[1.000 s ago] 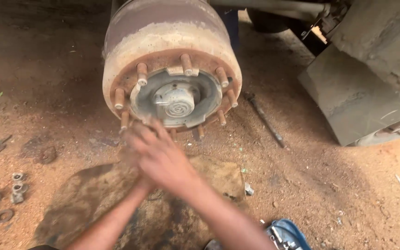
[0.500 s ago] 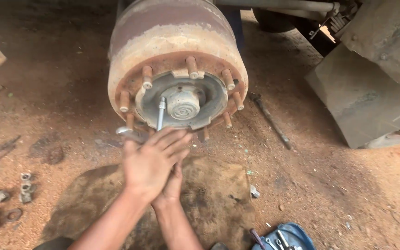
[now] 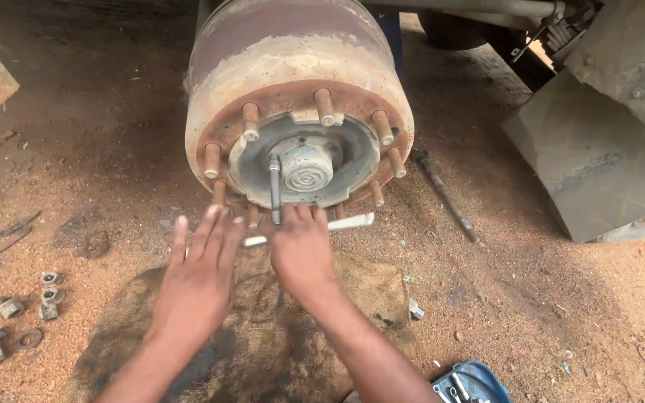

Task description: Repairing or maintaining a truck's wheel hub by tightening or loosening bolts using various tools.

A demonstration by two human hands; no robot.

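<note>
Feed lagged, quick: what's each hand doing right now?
Left hand: open, fingers spread, holding nothing.
Right hand: on the wrench handle at the hub; grip cannot be told.

Loose nuts (image 3: 10,317) lie on the dirt at left; a rod (image 3: 446,198) lies right of the drum; a blue box (image 3: 472,382) sits at the bottom edge.

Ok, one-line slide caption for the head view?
Both hands, left hand open, right hand on a wrench, reach toward a rusty brake drum.

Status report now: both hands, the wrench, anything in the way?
Left hand open, flat, empty. Right hand on T-handle wrench at wheel hub. Loose nuts lie aside, left.
</note>
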